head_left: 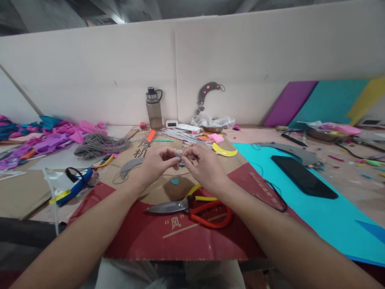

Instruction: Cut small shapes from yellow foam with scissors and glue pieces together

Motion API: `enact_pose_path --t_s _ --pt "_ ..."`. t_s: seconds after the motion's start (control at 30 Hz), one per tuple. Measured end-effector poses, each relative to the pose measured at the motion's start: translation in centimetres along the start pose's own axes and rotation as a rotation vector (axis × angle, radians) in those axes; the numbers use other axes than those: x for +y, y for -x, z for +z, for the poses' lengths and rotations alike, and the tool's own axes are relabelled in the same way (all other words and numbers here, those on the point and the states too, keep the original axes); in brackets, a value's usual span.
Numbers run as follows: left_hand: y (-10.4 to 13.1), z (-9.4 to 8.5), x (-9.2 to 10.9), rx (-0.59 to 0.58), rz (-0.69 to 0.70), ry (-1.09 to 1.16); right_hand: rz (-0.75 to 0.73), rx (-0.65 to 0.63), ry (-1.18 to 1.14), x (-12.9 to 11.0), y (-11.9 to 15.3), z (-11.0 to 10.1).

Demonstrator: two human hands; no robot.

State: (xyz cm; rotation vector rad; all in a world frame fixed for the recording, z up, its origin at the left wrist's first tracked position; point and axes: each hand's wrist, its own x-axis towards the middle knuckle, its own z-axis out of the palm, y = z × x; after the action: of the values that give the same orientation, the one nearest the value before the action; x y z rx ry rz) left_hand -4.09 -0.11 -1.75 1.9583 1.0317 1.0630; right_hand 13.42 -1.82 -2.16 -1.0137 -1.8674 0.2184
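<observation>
My left hand (160,162) and my right hand (202,160) meet above the cardboard, thumbs and index fingers pinched close together. Between the fingertips is a tiny dark teal piece (178,156), mostly hidden; both hands seem to grip it. A small teal heart (175,181) lies on the cardboard (132,245) just below them. Nearer to me rest the scissors (180,206) with red and yellow handles, blades toward the left. A grey felt crescent (130,166) with a cord lies left of my left hand, and a yellow crescent (225,151) beyond my right hand.
A bottle (154,110) stands by the back wall, where a decorated grey crescent (207,92) hangs. Grey cord (99,145) and a blue tool (76,184) lie left. On the right, a black phone (303,176) rests on a bright blue sheet (325,224).
</observation>
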Motion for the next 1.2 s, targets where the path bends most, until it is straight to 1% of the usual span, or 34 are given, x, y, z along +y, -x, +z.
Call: enact_pose_path --t_s 0.1,0.23,0.43,0.5,0.63,0.73,0.8,1.03,1.13,1.2 --pt "-0.1 0.4 0.1 -0.009 0.023 0.137 0.04 -0.006 -0.036 0.3 0.0 0.4" --pt "-0.2 0.5 -0.1 -0.019 0.063 0.126 0.103 -0.029 -0.053 0.4 0.1 0.6" --pt "-0.3 0.2 -0.6 0.032 0.04 0.129 0.134 -0.052 -0.154 0.4 -0.1 0.4" --pt "-0.3 0.2 -0.7 0.082 0.07 0.078 0.132 -0.058 -0.175 0.4 -0.1 0.4" --pt "0.1 0.2 -0.5 0.228 0.219 -0.189 0.114 -0.089 -0.216 0.2 0.0 0.4" --pt "0.4 0.2 -0.1 0.294 0.307 -0.318 0.101 -0.1 -0.258 0.2 0.1 0.5" --pt "0.6 0.1 0.1 0.291 0.335 -0.355 0.083 -0.094 -0.261 0.3 0.1 0.6" --pt "0.7 -0.1 0.2 0.181 0.425 -0.404 -0.003 -0.036 -0.187 0.2 0.1 0.2" --pt "0.7 0.0 0.4 0.162 0.453 -0.399 -0.009 -0.029 -0.172 0.2 0.1 0.0" --pt "0.8 0.1 0.6 0.149 0.446 -0.395 0.0 -0.043 -0.18 0.3 0.0 -0.1"
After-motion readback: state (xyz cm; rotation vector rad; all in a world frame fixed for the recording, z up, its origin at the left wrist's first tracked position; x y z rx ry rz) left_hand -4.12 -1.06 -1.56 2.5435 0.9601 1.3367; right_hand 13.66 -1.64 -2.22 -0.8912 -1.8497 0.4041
